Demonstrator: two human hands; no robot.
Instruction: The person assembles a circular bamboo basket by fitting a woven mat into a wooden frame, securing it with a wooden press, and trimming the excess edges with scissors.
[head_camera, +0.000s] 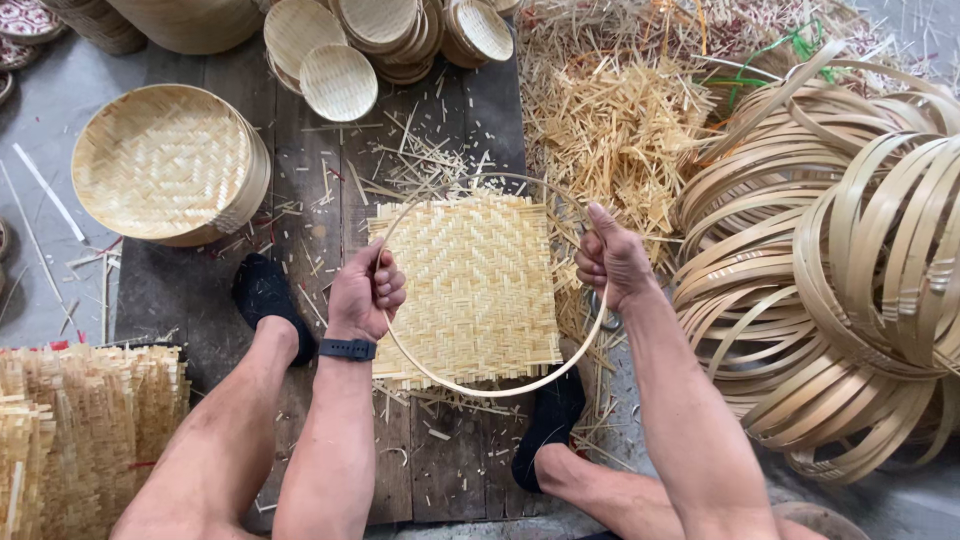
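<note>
Both forearms bare, no sleeves; left hand (367, 292) has a black band watch (347, 349) at the wrist; right hand (612, 260) wears nothing; legs bare; black socks (262, 292) on both feet.

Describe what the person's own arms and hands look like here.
Both arms are bare, with no sleeves or gloves. The left hand has a dark band with a flat face, like a watch, on its wrist. The right hand wears nothing visible.

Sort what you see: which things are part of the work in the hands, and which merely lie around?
In hand:
left hand
right hand
bamboo hoop
square woven mat

Lying about:
finished woven trays
small woven dishes
pile of bamboo rings
loose offcuts
stacked mats
</note>
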